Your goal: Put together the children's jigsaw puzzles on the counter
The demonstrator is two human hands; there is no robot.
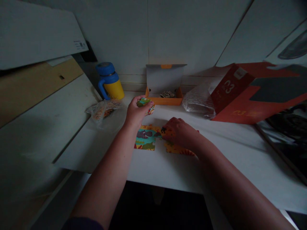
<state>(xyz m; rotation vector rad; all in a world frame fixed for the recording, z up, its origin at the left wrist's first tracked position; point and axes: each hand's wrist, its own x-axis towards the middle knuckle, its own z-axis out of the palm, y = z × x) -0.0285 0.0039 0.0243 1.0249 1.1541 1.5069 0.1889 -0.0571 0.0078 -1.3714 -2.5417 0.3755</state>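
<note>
On the white tabletop [230, 147], at far left, a yellow jug [115, 89] with blue lid and handle stands upright. At right, crumpled clear plastic wrapping [198, 101] sits just beside a red box [230, 95] printed "23". A pale panelled wall [168, 35] spans the far side.

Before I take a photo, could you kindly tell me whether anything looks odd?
The colourful, flat jigsaw puzzle on the white tabletop has an odd gap in its lower edge, between the turquoise hippo section and the orange section beneath the right hand. I see nothing spilled.
</note>
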